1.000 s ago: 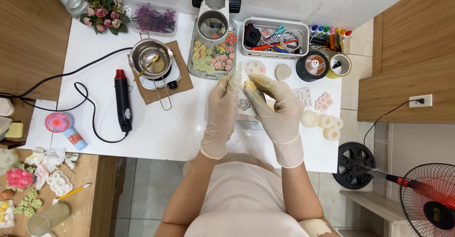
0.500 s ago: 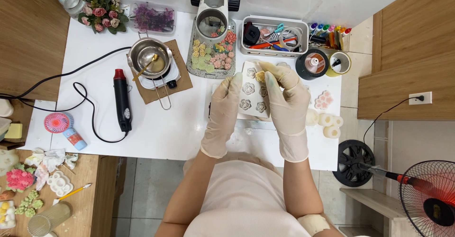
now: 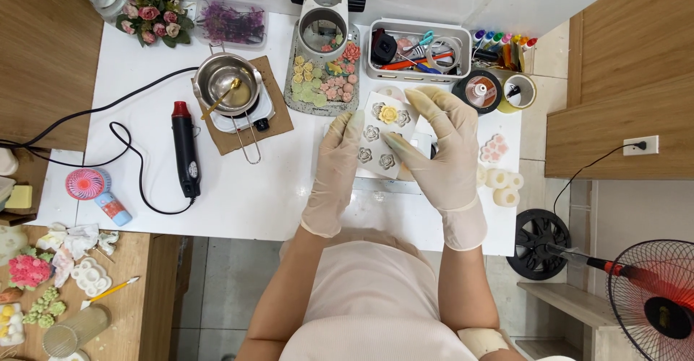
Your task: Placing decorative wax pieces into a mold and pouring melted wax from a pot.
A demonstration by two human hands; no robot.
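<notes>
Both my gloved hands hold up a white flower mould (image 3: 383, 135) above the white table (image 3: 238, 195). My left hand (image 3: 336, 169) grips its left edge. My right hand (image 3: 441, 151) grips its right edge, thumb on the mould's face. The mould has several flower-shaped cavities; the top one holds a yellow flower, the others look grey-white.
A small pot (image 3: 223, 83) on a burner, a black heat gun (image 3: 185, 148), a tray of coloured wax flowers (image 3: 323, 80), a tool bin (image 3: 418, 49), tape rolls (image 3: 481, 91), white candles (image 3: 501, 186). A pink mini fan (image 3: 88, 185) at left; a floor fan (image 3: 650, 296) at right.
The mould has been lifted and turned so its cavity face shows to me. My right hand has shifted from the mould's front to its right edge; my left hand stays on the left edge.
</notes>
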